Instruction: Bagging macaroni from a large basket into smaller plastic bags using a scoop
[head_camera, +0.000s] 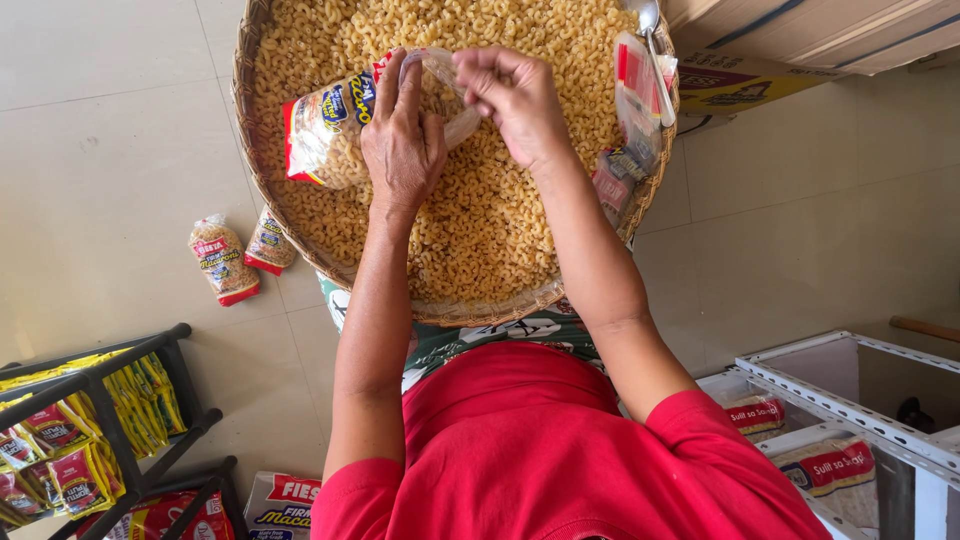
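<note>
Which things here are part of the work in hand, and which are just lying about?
In hand: left hand and right hand on the pasta bag; woven tray of loose macaroni; spoon.

Lying about: two filled bags on the floor; black rack of packets; cardboard box; white shelf frame.

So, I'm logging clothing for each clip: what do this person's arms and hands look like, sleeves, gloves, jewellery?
Both arms are bare from the short red sleeves of a red shirt down to the fingertips. The left hand and the right hand wear no gloves. No watch, bracelet or ring shows on either wrist or on the fingers that are visible.
</note>
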